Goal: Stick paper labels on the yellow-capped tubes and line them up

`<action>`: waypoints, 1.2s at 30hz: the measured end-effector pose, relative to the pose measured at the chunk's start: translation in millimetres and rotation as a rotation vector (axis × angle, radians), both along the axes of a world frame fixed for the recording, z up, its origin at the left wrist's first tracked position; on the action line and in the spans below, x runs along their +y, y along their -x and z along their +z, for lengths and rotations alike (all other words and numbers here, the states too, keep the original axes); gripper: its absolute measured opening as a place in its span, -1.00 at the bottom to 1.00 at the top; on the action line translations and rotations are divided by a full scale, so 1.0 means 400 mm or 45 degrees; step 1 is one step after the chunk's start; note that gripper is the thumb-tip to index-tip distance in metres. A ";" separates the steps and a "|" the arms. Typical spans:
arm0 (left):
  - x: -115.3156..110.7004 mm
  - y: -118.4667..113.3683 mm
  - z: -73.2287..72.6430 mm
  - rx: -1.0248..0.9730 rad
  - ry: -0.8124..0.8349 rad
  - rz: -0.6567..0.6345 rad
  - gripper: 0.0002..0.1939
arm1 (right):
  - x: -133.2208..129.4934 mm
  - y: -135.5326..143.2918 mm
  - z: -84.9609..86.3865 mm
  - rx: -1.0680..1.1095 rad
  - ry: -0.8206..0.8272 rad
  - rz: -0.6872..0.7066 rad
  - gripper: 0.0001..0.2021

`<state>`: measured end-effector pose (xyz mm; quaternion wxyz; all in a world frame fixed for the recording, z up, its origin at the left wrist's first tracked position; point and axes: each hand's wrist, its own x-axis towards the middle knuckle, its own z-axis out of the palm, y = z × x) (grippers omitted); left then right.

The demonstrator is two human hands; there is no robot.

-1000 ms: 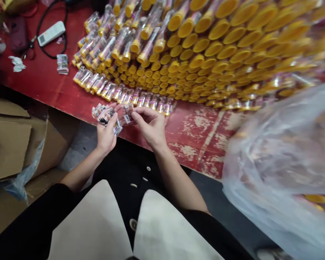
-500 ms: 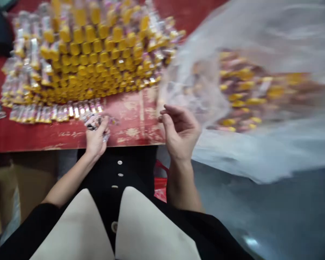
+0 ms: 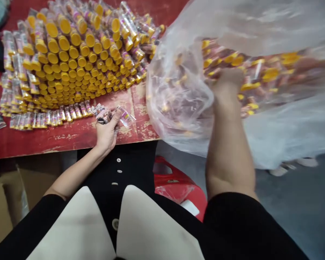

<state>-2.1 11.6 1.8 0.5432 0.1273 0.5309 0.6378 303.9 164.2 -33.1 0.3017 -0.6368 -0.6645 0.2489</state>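
Note:
My left hand [image 3: 107, 131] is closed around a bunch of small printed wrappers [image 3: 104, 113], just above the front edge of the red table [image 3: 67, 141]. My right hand [image 3: 230, 77] reaches into the mouth of a big clear plastic bag [image 3: 178, 104] on the right; it is blurred and its fingers are hidden among the yellow-capped tubes [image 3: 249, 85] inside. Left of the bag lies a large stack of clear tubes with yellow caps [image 3: 67, 65], caps facing me, with one row along the stack's front.
Below the table's edge is a red plastic stool [image 3: 176, 180] with a white item on it. Cardboard boxes [image 3: 0, 209] are at the lower left. Another person's blurred arm [image 3: 314, 70] reaches into the bag from the right.
My right hand has moved right and away from me, from in front of the bag into its opening. My left hand still holds the wrappers. The view has shifted slightly.

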 end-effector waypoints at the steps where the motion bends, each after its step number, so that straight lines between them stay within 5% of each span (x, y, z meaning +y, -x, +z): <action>1: -0.001 0.007 0.001 0.002 -0.010 0.025 -0.45 | -0.048 0.017 0.025 0.064 -0.111 -0.092 -0.75; 4: -0.001 0.026 0.001 -0.016 -0.013 0.084 -0.47 | -0.239 0.104 0.105 0.312 -0.324 -0.263 -0.84; 6: -0.001 0.034 0.000 -0.052 0.002 0.086 -0.48 | -0.362 0.191 0.135 0.568 -0.209 -0.085 -0.88; 10: -0.008 0.041 0.004 -0.131 0.041 0.042 -0.54 | -0.481 0.348 0.105 0.619 -0.190 0.141 -0.82; 14: -0.030 0.046 0.002 -0.132 0.071 0.007 -0.55 | -0.480 0.397 0.060 0.553 -0.285 0.145 -0.79; 22: -0.056 0.062 -0.015 -0.046 0.056 0.089 -0.60 | -0.489 0.396 0.106 0.601 -0.296 0.244 -0.77; 30: -0.072 0.069 -0.021 -0.168 0.067 -0.051 -0.56 | -0.488 0.412 0.071 0.429 -0.319 0.264 -0.71; 36: -0.064 0.078 -0.043 -0.202 0.059 0.013 -0.60 | -0.496 0.386 0.072 0.654 -0.294 0.186 -0.80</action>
